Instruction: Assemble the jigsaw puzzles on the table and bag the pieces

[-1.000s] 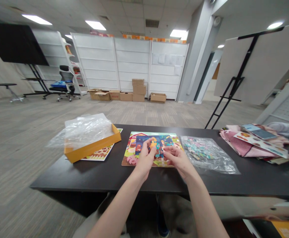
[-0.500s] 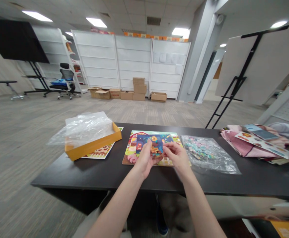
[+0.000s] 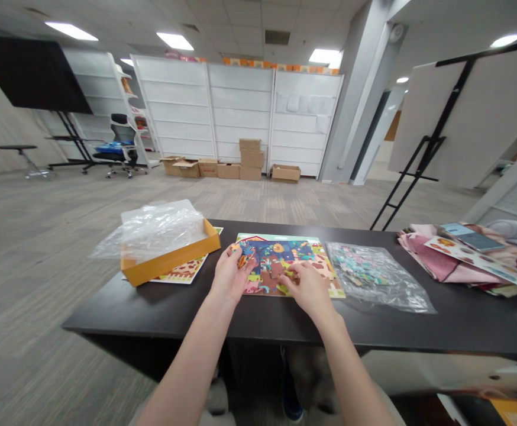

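A colourful farm-picture board lies on the black table, with dark blue, brown and green jigsaw pieces over much of it. At its left edge my left hand is closed around several blue and orange puzzle pieces, palm tilted up. Over the lower middle of the board, my right hand has thumb and fingers pinched on a small brownish puzzle piece; its exact outline is blurred. To the right is a clear plastic bag holding loose pastel puzzle pieces.
A yellow box tray with crumpled clear plastic sits at the left on a printed card. Folded pink cloths, a printed sheet and a phone-like slab lie at the right. The table's front edge runs close to me.
My hands have moved apart: the left went left with the puzzle pieces, the right came down slightly left over the board. More of the pieces on the board now show between them.
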The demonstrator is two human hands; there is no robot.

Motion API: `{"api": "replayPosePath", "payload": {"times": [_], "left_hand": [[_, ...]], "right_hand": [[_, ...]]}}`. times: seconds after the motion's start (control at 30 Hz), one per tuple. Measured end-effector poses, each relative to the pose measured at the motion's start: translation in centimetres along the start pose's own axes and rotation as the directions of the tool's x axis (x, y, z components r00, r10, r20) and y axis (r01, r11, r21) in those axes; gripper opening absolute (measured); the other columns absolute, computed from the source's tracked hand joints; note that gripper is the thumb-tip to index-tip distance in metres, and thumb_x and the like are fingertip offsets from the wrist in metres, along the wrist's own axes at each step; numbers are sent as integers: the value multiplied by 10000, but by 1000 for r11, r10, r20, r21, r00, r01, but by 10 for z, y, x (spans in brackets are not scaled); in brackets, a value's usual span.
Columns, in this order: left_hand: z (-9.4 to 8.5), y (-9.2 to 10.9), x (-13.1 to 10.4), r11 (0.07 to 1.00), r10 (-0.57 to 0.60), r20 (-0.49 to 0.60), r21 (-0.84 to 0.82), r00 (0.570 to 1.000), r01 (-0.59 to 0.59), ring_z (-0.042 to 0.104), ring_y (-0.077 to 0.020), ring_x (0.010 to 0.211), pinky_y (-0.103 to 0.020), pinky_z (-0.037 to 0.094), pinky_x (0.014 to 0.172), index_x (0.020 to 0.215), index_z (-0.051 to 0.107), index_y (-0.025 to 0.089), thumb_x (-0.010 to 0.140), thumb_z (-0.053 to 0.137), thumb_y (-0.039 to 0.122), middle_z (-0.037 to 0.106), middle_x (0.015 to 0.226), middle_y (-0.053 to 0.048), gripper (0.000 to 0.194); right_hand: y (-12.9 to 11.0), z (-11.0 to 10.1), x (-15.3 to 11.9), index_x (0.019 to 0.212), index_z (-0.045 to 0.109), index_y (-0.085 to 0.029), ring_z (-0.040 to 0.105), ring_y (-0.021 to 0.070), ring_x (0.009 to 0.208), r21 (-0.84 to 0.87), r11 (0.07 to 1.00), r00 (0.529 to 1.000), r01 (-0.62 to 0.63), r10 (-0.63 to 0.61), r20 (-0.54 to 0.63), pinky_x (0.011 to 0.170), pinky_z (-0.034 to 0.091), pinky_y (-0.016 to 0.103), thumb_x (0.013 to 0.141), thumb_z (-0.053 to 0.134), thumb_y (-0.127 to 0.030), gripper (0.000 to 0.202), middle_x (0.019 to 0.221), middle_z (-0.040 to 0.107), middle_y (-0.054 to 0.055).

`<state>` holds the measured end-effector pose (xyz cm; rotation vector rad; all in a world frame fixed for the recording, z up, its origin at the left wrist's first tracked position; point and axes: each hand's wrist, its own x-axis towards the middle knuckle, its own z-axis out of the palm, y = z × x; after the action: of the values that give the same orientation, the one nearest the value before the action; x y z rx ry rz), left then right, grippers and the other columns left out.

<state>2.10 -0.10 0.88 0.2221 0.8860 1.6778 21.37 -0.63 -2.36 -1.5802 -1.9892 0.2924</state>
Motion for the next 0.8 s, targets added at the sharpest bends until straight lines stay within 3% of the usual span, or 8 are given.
{"api": "replayPosePath", "payload": {"times": [0.1, 0.4, 0.6, 0.8], "left_hand": [[-1, -5, -3, 999, 40, 29, 25, 999, -41, 662, -117, 689, -309, 599, 730, 900, 569, 177, 904, 551, 15, 664, 830, -10, 163], [2, -11, -11, 997, -47, 34, 56, 998, 45, 655, -156, 719, -341, 586, 672, 915, 543, 177, 925, 597, 116, 668, 874, -45, 82], [4, -14, -9, 999, 0, 46, -42, 999, 2, 655, -142, 773, -351, 576, 762, 915, 556, 194, 873, 627, 69, 653, 892, -9, 150], [6, -14, -10, 998, -34, 28, -59, 999, 35, 639, -145, 801, -365, 578, 789, 891, 567, 193, 893, 603, 79, 639, 886, -16, 120]], "right_hand": [[-7, 1, 1, 939, 731, -179, 651, 260, 1016, -111, 993, 998, -39, 45, 49, 828, 466, 321, 898, 667, -342, 180, 1053, 677, 118], [-20, 2, 4, 859, 751, -191, 660, 233, 911, -246, 967, 995, -73, 87, 46, 735, 435, 302, 922, 639, -342, 198, 984, 697, 112], [-19, 0, 5, 850, 780, -197, 677, 237, 888, -212, 971, 993, -107, 115, 25, 695, 426, 304, 904, 622, -307, 201, 963, 732, 117], [-5, -6, 6, 820, 772, -214, 712, 256, 888, -113, 982, 987, -153, 146, -70, 716, 444, 318, 865, 602, -289, 191, 910, 774, 85]]}}
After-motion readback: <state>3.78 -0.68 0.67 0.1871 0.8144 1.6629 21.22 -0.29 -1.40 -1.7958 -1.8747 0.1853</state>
